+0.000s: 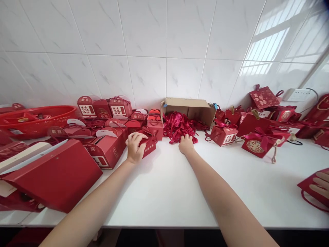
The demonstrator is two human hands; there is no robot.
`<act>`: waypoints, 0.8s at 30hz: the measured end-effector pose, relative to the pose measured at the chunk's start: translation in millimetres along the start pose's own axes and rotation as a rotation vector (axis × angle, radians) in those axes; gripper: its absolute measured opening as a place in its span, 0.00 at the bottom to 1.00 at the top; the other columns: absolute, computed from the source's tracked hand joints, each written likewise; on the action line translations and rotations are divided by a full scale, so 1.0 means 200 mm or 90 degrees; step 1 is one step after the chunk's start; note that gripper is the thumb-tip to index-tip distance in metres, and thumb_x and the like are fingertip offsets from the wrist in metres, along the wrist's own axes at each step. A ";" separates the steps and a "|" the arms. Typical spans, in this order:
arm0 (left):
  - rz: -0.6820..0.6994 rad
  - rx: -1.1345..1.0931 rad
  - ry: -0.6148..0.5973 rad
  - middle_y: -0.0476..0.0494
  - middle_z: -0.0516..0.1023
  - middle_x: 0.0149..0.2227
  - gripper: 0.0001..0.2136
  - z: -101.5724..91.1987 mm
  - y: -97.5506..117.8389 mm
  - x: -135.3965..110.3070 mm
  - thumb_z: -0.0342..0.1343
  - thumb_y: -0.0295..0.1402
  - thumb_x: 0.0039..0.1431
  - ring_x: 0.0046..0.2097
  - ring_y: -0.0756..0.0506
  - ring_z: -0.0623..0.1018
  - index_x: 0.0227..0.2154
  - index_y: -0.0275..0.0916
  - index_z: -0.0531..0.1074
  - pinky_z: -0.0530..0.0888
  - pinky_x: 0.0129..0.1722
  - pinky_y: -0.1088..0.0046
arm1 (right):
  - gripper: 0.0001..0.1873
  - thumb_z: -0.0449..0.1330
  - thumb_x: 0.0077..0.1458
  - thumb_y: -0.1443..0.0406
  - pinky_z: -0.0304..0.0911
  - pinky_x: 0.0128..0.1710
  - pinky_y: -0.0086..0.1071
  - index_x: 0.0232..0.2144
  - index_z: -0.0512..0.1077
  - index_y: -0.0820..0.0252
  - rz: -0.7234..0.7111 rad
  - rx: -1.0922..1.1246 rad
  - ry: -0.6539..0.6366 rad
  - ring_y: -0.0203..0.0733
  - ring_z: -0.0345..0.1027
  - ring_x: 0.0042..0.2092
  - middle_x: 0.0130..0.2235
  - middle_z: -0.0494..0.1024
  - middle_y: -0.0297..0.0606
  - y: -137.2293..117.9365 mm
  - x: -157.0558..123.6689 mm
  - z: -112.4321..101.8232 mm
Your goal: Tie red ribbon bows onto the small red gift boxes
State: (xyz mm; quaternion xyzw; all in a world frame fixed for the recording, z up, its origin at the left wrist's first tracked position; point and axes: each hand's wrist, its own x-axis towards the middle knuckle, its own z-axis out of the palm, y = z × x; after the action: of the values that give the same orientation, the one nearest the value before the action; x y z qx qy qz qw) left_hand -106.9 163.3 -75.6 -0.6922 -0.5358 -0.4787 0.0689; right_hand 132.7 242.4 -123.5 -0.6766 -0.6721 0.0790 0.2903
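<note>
My left hand [135, 145] is closed round a small red gift box [149, 146] with gold lettering on its side; the palm covers part of its left side. At the front edge of a heap of shiny dark-red ribbons [177, 124], my right hand [186, 144] has its fingers curled into the ribbon. How much ribbon is in the fingers is hidden. The heap spills out of a cardboard box [189, 102] lying on its side against the wall.
Many red gift boxes [108, 151] crowd the left, beside a red plastic basket [51, 111]. More boxes with bows [259, 144] stand at the right. Another person's hand [320, 183] rests on a red box at the right edge. A power strip [296, 95] is on the wall.
</note>
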 end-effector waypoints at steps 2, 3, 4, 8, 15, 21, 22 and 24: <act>0.096 -0.135 -0.070 0.42 0.77 0.38 0.10 -0.01 0.02 0.00 0.46 0.29 0.47 0.52 0.38 0.68 0.30 0.40 0.71 0.63 0.54 0.54 | 0.18 0.51 0.51 0.74 0.54 0.52 0.47 0.45 0.69 0.67 -0.001 0.040 0.015 0.57 0.54 0.54 0.53 0.63 0.55 0.01 0.03 0.01; 0.128 -0.193 -0.103 0.42 0.77 0.38 0.11 -0.01 0.03 0.00 0.45 0.28 0.46 0.52 0.39 0.69 0.30 0.40 0.71 0.64 0.54 0.56 | 0.16 0.52 0.51 0.73 0.54 0.52 0.47 0.43 0.70 0.67 -0.004 0.066 0.022 0.56 0.55 0.53 0.52 0.65 0.55 0.01 0.04 0.01; 0.150 -0.237 -0.130 0.41 0.78 0.39 0.11 -0.01 0.04 0.00 0.45 0.27 0.46 0.53 0.39 0.69 0.30 0.39 0.71 0.65 0.55 0.56 | 0.13 0.51 0.52 0.73 0.54 0.52 0.46 0.40 0.70 0.66 -0.007 0.096 0.028 0.55 0.57 0.52 0.50 0.67 0.55 0.02 0.05 0.01; 0.166 -0.264 -0.159 0.38 0.76 0.44 0.10 -0.01 0.09 -0.02 0.46 0.27 0.52 0.54 0.39 0.71 0.31 0.38 0.72 0.67 0.54 0.58 | 0.08 0.51 0.54 0.67 0.60 0.46 0.40 0.32 0.70 0.61 -0.005 0.256 0.051 0.47 0.65 0.42 0.38 0.73 0.45 0.07 0.06 -0.01; 0.177 -0.216 -0.126 0.38 0.76 0.41 0.06 -0.02 0.15 -0.04 0.60 0.33 0.51 0.49 0.41 0.75 0.28 0.38 0.70 0.71 0.51 0.62 | 0.15 0.55 0.48 0.55 0.62 0.26 0.31 0.36 0.67 0.58 0.016 0.600 -0.010 0.36 0.64 0.25 0.24 0.68 0.30 0.01 0.10 -0.16; 0.216 -0.237 -0.160 0.36 0.75 0.45 0.12 0.00 0.15 -0.04 0.65 0.35 0.46 0.52 0.39 0.74 0.33 0.38 0.72 0.72 0.52 0.60 | 0.11 0.61 0.43 0.62 0.65 0.32 0.30 0.31 0.73 0.61 -0.080 0.753 -0.150 0.34 0.68 0.29 0.29 0.74 0.35 -0.11 0.11 -0.51; 0.219 -0.246 -0.169 0.36 0.75 0.45 0.12 0.00 0.15 -0.04 0.65 0.35 0.46 0.53 0.39 0.73 0.33 0.38 0.72 0.72 0.52 0.60 | 0.10 0.60 0.43 0.64 0.66 0.35 0.30 0.31 0.74 0.62 -0.117 0.761 -0.187 0.35 0.70 0.31 0.31 0.76 0.37 -0.13 0.10 -0.57; 0.216 -0.254 -0.183 0.36 0.75 0.45 0.12 0.00 0.15 -0.04 0.65 0.36 0.46 0.54 0.38 0.72 0.33 0.38 0.72 0.71 0.53 0.60 | 0.15 0.58 0.44 0.68 0.67 0.38 0.31 0.37 0.76 0.62 -0.201 0.698 -0.260 0.37 0.71 0.36 0.36 0.78 0.39 -0.16 0.05 -0.69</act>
State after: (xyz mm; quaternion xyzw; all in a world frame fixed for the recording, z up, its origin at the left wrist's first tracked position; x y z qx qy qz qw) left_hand -82.2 144.7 -69.5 -0.8324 -0.3119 -0.4534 -0.0660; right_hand 175.2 209.6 8.6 -0.2916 -0.6678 0.4979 0.4702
